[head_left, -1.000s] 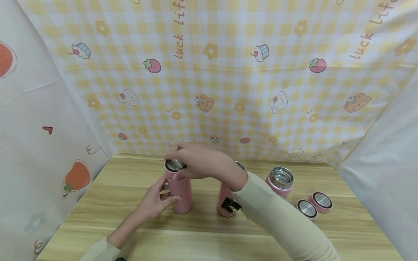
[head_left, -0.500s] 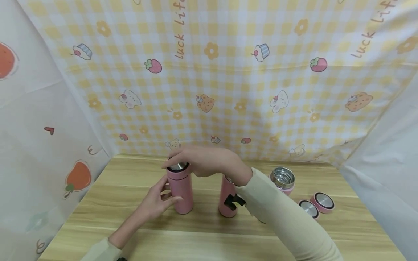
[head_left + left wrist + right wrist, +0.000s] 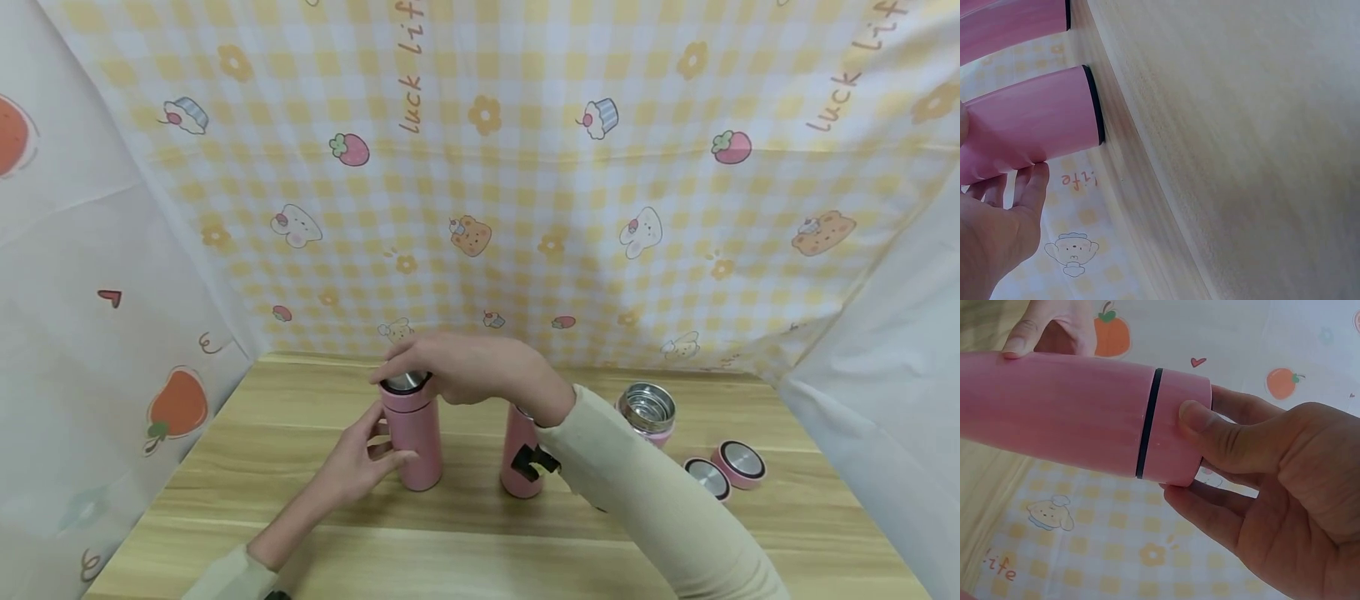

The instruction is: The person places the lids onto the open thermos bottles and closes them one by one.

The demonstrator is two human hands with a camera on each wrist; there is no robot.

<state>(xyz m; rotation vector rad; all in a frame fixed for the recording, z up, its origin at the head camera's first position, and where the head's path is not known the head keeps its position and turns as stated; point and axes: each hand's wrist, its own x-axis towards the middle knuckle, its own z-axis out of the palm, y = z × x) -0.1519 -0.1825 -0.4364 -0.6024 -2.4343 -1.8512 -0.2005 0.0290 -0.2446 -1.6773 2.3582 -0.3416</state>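
A pink thermos bottle [image 3: 417, 450] stands upright on the wooden table, left of centre. My left hand [image 3: 362, 457] holds its body low down, thumb in front and fingers round the far side. On its top sits a pink lid [image 3: 1175, 434] with a steel disc and dark ring; a thin dark gap line parts lid from body in the right wrist view. My right hand [image 3: 476, 367] grips this lid from above, thumb on one side and fingers on the other. In the left wrist view, fingers of my left hand [image 3: 1007, 219] press against the bottle's lower half.
A second pink bottle [image 3: 521, 458] stands to the right, its top hidden by my right wrist. Beyond my right forearm is an uncovered thermos with a steel mouth [image 3: 647, 407]. Two loose lids [image 3: 741, 463] lie at the right. A yellow checked cloth [image 3: 517, 192] hangs behind the table.
My right hand has turned on the lid: its thumb, at the front a second ago, has swung to the right side. Over the last half second little differs. My left hand keeps its place.
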